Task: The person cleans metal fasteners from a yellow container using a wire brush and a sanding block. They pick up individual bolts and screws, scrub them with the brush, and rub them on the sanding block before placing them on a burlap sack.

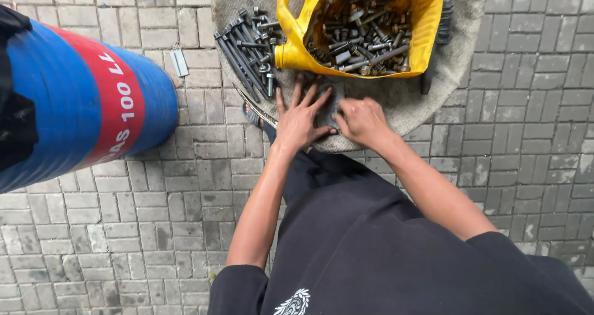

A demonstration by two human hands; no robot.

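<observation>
My left hand lies flat with its fingers spread on a round grey mat, pressing the edge of a small dark flat metal piece. My right hand is curled beside it, fingers closed on the same piece; what exactly it pinches is hidden. Just beyond the hands stands a cut-open yellow plastic container full of rusty bolts and nuts. A row of long dark bolts lies on the mat to the left of the container.
A big blue drum with a red band lies on the left, on grey paving bricks. A small pale metal strip lies on the bricks near it. A sandalled foot shows at the mat's edge.
</observation>
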